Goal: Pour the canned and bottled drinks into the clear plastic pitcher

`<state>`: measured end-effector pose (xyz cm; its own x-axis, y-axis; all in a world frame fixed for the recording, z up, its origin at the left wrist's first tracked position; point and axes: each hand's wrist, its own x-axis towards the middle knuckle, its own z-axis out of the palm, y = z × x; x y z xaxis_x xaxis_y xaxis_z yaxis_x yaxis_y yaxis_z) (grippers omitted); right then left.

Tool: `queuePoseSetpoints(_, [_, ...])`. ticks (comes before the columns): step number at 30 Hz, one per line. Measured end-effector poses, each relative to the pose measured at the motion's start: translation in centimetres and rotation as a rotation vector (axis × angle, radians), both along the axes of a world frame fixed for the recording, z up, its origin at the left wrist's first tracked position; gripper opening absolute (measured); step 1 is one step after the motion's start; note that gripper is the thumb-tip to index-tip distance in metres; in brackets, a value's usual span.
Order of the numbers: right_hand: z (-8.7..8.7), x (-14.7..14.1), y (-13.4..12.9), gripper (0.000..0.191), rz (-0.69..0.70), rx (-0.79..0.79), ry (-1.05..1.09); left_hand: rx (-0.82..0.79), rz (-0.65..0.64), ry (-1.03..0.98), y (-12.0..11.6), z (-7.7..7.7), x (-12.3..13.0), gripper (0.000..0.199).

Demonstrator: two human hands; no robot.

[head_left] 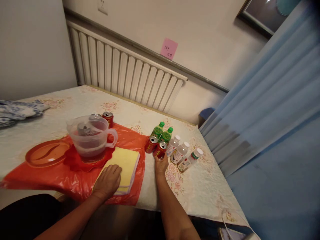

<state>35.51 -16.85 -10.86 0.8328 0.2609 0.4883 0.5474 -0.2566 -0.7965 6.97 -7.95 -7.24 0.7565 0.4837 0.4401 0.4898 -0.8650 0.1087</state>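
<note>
My left hand (110, 180) rests on a folded yellow cloth (126, 165), its fingers bent with nothing visible in them; their exact grip is hard to make out. My right hand (161, 164) has its fingers around the lower part of a red can (160, 150). Beside that can stands another red can (151, 145). Two green-capped bottles (166, 135) are just behind the cans. To their right is a row of white-capped bottles (178, 153). The cloth lies on a red plastic sheet (85, 186).
A clear plastic jug (91, 141) holding liquid stands on a red scalloped dish (72, 158). An orange-red lid (47, 153) lies left of it. Behind are more cans (108, 118). A radiator (127, 66) and blue curtain (262, 116) border the table.
</note>
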Motion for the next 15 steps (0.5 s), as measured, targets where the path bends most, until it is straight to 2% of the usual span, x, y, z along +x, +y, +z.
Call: queuePoseSetpoints(15, [0.48, -0.35, -0.18, 0.048, -0.042, -0.061, -0.029, -0.034, -0.008, -0.023, 0.07, 0.1, 0.01, 0.017])
